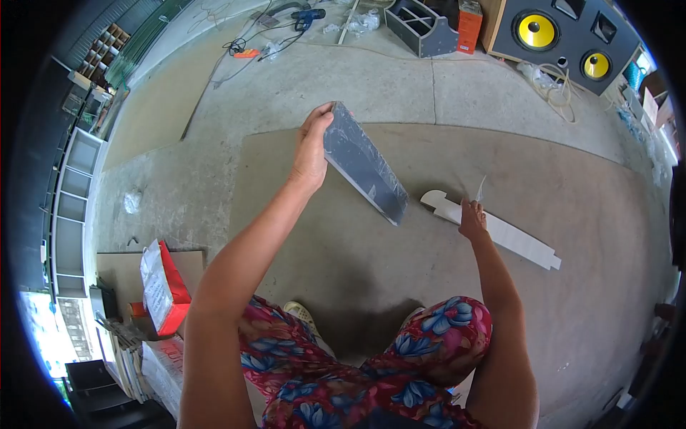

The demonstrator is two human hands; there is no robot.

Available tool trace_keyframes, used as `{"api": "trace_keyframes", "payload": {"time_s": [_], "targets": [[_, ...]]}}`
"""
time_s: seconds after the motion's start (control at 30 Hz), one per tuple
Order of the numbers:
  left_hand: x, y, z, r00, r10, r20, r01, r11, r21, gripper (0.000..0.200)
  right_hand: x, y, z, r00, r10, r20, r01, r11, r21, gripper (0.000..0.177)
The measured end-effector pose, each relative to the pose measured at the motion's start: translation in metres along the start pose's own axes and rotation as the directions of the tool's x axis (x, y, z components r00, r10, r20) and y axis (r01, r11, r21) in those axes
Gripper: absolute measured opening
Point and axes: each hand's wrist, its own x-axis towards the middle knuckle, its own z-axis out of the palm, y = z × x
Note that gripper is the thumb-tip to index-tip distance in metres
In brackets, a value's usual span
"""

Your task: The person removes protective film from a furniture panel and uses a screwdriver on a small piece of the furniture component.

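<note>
Toward the sheet's [607, 229] far edge, your left hand [311, 154] clasps the board [363, 166], unjoined to the white piece [518, 239] where your right hand [471, 220] bends, its hold unclear.

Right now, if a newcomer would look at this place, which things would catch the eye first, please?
Probably the loudspeaker cabinet at the top right, because its yellow cones stand out against the dark front. Next come the bright floral clothes at the bottom centre, and the red and white bag at the lower left. Near the middle, the left hand holds up a long dark board.
</note>
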Motion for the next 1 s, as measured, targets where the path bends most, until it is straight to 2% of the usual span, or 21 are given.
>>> {"api": "trace_keyframes", "payload": {"time_s": [0.1,0.13,0.23,0.27,0.33,0.43,0.63,0.73,0.83,0.87,1.0], "targets": [[-0.007,0.006,-0.001,0.999,-0.038,0.004,0.038,0.999,-0.003,0.046,-0.005,-0.002,-0.02,0.995,-0.013,0.099,-0.005,0.984,0.179,0.071],[-0.008,0.007,-0.003,0.999,-0.049,0.01,0.049,0.999,-0.02,0.047,-0.009,-0.004,-0.025,0.998,-0.051,-0.045,0.062,0.962,0.266,0.059],[-0.007,0.005,-0.007,0.996,-0.083,0.011,0.084,0.991,-0.101,0.049,0.016,-0.012,-0.026,0.931,-0.093,-0.353,0.211,0.926,0.312,0.036],[-0.006,0.003,-0.008,0.995,-0.096,-0.008,0.094,0.986,-0.14,0.049,0.025,-0.015,-0.033,0.937,-0.071,-0.343,0.22,0.881,0.419,0.03],[-0.004,0.0,-0.013,0.993,-0.114,-0.013,0.11,0.974,-0.199,0.049,0.027,-0.056,-0.089,0.947,-0.045,-0.318,0.239,0.759,0.606,0.018],[0.002,0.0,-0.02,0.991,-0.133,0.013,0.132,0.964,-0.228,0.047,0.014,-0.122,-0.163,0.927,-0.156,-0.341,0.368,0.558,0.744,0.013],[0.004,-0.009,-0.022,0.993,-0.118,-0.002,0.11,0.933,-0.343,0.043,-0.007,-0.215,-0.246,0.79,-0.401,-0.463,0.59,0.296,0.751,0.017],[0.004,-0.009,-0.021,0.991,-0.13,0.021,0.128,0.912,-0.389,0.044,-0.019,-0.242,-0.254,0.808,-0.338,-0.484,0.57,0.235,0.787,0.02],[0.003,-0.014,-0.021,0.997,-0.079,0.014,0.078,0.921,-0.381,0.049,-0.022,-0.262,-0.251,0.754,-0.251,-0.607,0.655,0.228,0.72,0.022],[0.004,-0.015,-0.023,0.996,-0.085,0.003,0.08,0.928,-0.364,0.048,-0.025,-0.266,-0.253,0.793,-0.225,-0.566,0.607,0.214,0.766,0.022],[0.006,-0.011,-0.02,0.993,-0.119,-0.02,0.104,0.923,-0.37,0.047,-0.012,-0.279,-0.243,0.772,-0.134,-0.622,0.635,0.204,0.745,0.016]]}}
